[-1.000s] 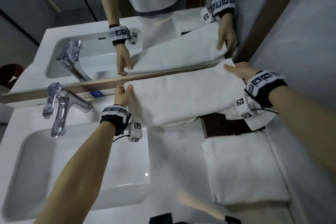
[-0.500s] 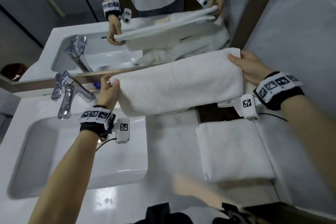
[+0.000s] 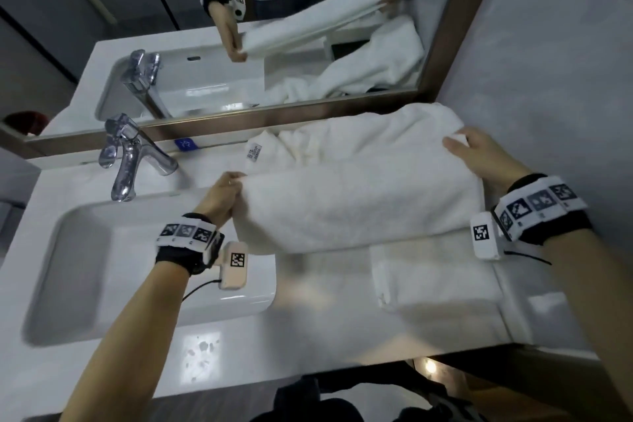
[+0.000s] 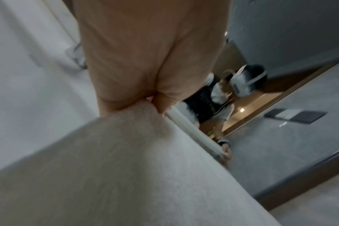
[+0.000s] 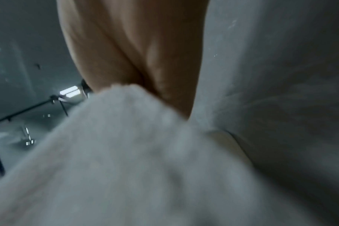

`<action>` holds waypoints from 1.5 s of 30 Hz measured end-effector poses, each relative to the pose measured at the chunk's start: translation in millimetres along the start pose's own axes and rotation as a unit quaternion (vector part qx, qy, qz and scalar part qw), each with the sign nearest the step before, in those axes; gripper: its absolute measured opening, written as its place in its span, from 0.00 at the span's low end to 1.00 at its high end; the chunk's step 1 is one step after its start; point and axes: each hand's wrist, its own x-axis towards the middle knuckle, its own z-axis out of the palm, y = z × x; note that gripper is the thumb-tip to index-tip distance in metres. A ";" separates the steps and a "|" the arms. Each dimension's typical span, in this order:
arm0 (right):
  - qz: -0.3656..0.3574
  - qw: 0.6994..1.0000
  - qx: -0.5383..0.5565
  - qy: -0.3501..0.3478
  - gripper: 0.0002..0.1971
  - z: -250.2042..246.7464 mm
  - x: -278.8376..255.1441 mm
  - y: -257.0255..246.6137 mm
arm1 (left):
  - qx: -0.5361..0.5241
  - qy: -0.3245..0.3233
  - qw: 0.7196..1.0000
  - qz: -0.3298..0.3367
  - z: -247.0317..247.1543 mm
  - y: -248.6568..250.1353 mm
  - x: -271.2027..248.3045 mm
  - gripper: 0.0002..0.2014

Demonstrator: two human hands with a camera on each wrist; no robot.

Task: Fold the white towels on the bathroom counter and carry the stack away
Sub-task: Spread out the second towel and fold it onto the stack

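At each end of the half-folded towel [image 3: 356, 202], the left hand [image 3: 222, 197] and right hand [image 3: 486, 158] pinch its edges. It has come down from the mirror [image 3: 308, 44] toward the surface [image 3: 325, 336], above a folded towel [image 3: 435, 274]. A crumpled towel [image 3: 342, 140] lies behind; faucet [image 3: 130, 154] stands left.

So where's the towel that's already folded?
In the head view, the folded towel lies on the counter's right side, beside the sink.

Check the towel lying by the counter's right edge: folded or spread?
Folded. The towel lies as a compact, straight-edged rectangle on the counter, layers visible at its left edge.
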 end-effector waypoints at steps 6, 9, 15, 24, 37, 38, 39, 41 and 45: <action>0.056 0.993 -0.104 -0.023 0.19 30.3 -2.4 30.1 | 0.129 0.019 0.991 -0.030 25.7 -45.7 10.5 0.07; 0.029 0.990 -0.137 -0.012 0.20 28.7 2.0 23.4 | 0.169 0.033 0.985 -0.024 26.2 -45.2 19.2 0.13; -0.009 0.991 -0.129 -0.039 0.16 29.5 2.6 27.5 | 0.255 -0.032 0.965 -0.048 21.4 -48.1 12.0 0.17; -0.113 0.987 -0.113 -0.013 0.09 -3.3 -12.4 0.5 | 0.311 -0.107 0.927 0.180 -14.3 4.6 -24.8 0.13; -0.244 0.944 -0.085 0.207 0.14 -24.6 -60.8 -49.7 | 0.463 0.107 0.755 0.452 -30.6 43.0 -80.6 0.17; -0.219 0.949 -0.108 0.197 0.13 -23.1 -65.0 -38.6 | 0.477 0.103 0.752 0.443 -27.2 29.3 -85.2 0.17; -0.191 0.955 -0.135 0.181 0.12 -19.8 -70.3 -25.9 | 0.491 0.090 0.751 0.432 -23.9 13.1 -89.0 0.17; -0.160 0.957 -0.206 0.129 0.11 -8.4 -83.7 1.2 | 0.522 0.046 0.754 0.396 -18.3 -22.2 -94.7 0.18; -0.151 0.941 -0.301 0.044 0.07 15.8 -116.0 52.0 | 0.561 -0.047 0.753 0.341 -7.1 -84.4 -106.2 0.22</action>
